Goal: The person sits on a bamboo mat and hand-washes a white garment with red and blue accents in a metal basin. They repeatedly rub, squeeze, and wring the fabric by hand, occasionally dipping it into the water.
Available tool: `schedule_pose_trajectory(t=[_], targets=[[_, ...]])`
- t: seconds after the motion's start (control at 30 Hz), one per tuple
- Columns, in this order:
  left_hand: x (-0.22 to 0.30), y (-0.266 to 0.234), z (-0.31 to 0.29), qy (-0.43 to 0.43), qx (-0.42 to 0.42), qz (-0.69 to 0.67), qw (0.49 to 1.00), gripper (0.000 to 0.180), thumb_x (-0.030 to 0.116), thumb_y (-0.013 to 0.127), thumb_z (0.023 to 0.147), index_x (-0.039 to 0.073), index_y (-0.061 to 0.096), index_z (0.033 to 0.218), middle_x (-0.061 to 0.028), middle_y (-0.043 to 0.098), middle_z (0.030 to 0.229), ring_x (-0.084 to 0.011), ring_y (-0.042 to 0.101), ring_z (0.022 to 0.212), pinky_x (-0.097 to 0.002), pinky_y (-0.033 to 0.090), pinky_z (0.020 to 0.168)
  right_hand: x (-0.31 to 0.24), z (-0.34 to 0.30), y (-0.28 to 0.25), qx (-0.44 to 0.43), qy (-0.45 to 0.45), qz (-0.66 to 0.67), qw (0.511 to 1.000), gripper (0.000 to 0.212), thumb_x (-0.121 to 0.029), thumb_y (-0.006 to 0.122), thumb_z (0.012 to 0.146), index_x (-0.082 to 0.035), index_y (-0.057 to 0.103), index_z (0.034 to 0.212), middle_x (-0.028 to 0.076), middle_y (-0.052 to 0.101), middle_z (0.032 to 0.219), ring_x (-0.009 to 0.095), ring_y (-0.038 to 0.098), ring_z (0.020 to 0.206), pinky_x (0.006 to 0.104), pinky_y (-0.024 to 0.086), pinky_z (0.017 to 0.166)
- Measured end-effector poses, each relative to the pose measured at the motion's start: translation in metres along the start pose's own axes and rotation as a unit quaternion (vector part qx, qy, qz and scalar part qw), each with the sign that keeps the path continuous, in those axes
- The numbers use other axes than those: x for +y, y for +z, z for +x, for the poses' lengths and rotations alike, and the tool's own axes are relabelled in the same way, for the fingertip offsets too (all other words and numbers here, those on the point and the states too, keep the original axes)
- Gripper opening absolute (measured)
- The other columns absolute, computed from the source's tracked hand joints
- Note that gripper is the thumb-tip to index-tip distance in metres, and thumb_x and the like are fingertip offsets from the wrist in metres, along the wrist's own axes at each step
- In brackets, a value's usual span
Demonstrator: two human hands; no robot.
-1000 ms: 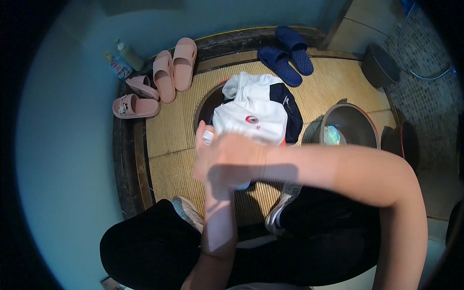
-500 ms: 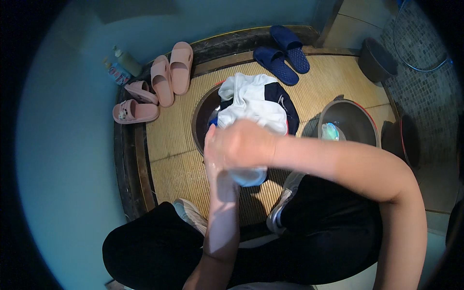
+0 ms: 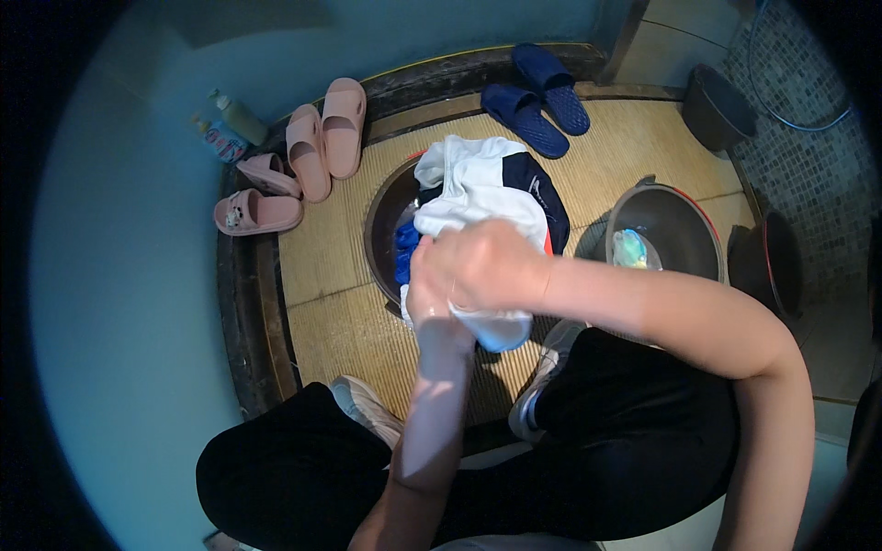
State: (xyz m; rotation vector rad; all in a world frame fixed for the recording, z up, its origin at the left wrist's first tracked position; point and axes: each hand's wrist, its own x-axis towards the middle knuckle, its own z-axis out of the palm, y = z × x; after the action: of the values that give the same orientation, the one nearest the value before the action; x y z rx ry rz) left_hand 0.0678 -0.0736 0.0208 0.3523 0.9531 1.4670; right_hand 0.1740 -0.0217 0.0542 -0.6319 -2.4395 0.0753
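Note:
Both of my hands are closed on a white garment (image 3: 478, 193) over a dark round basin (image 3: 384, 230). My left hand (image 3: 430, 294) grips it from the near side, and my right hand (image 3: 487, 266) lies across it, clenched on the cloth. The garment has a dark navy part (image 3: 544, 188) and hangs over the basin's far rim. A fold of it (image 3: 501, 331) droops below my hands. Blue cloth (image 3: 404, 248) shows inside the basin to the left of my hands.
A second metal basin (image 3: 675, 230) with a light green item (image 3: 629, 250) stands to the right. Pink slippers (image 3: 326, 138), blue slippers (image 3: 537, 96) and two bottles (image 3: 225, 129) lie along the far edge of the woven mat (image 3: 322, 266). Dark buckets (image 3: 717, 110) stand at right.
My hands have shifted slightly right and nearer while staying closed on the white garment, which has bunched up more between them.

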Motion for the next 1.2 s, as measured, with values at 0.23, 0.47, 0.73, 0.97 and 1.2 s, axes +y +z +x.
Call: schedule_pose_trajectory(t=[0.23,0.47,0.73,0.97,1.2], targets=[[0.009,0.012,0.010,-0.004,-0.093,0.050,0.994,0.012,0.015,0.056,0.090,0.004,0.052,0.092,-0.0013,0.057,0.084,-0.0081,0.055,0.074,-0.0214,0.044,0.069,0.027,-0.008,-0.002,-0.111,0.243,0.060,0.962,0.025,-0.028,0.052,0.087,-0.004,0.050,0.092,0.019,0.061,0.071,0.037,0.061,0.070,0.0446,0.047,0.060],[0.019,0.007,0.012,0.178,-0.123,0.568,0.794,0.051,0.024,0.072,0.075,0.001,0.047,0.112,-0.0146,0.061,0.090,-0.0258,0.060,0.081,-0.0340,0.047,0.073,0.055,0.000,-0.007,-0.105,0.429,0.252,0.861,0.044,-0.036,0.049,0.089,0.004,0.064,0.080,0.019,0.065,0.078,0.032,0.063,0.076,0.0396,0.047,0.073],[0.045,-0.014,0.015,0.341,-0.104,0.492,0.794,0.016,0.008,0.067,0.071,-0.003,0.062,0.081,-0.0121,0.054,0.079,-0.0255,0.055,0.073,-0.0322,0.045,0.068,0.046,0.018,-0.015,-0.134,0.307,0.397,0.855,0.022,-0.012,0.045,0.078,0.002,0.061,0.076,0.009,0.060,0.071,0.017,0.052,0.066,0.0268,0.041,0.065],[0.096,-0.022,0.008,0.426,0.058,0.365,0.826,0.004,-0.002,0.057,0.073,-0.005,0.054,0.075,-0.0088,0.053,0.084,-0.0173,0.052,0.081,-0.0268,0.041,0.075,0.063,-0.010,-0.018,-0.265,0.182,0.063,0.945,0.042,-0.022,0.060,0.067,-0.002,0.062,0.104,0.013,0.054,0.119,0.027,0.046,0.114,0.0423,0.032,0.098],[0.087,-0.019,0.010,0.287,0.044,0.060,0.955,0.011,0.004,0.048,0.084,0.000,0.055,0.076,-0.0041,0.058,0.073,-0.0095,0.055,0.068,-0.0206,0.045,0.064,0.046,0.011,-0.029,-0.238,0.216,0.247,0.914,0.071,-0.037,0.065,0.068,-0.004,0.044,0.127,0.014,0.051,0.124,0.032,0.040,0.120,0.0424,0.026,0.102]])
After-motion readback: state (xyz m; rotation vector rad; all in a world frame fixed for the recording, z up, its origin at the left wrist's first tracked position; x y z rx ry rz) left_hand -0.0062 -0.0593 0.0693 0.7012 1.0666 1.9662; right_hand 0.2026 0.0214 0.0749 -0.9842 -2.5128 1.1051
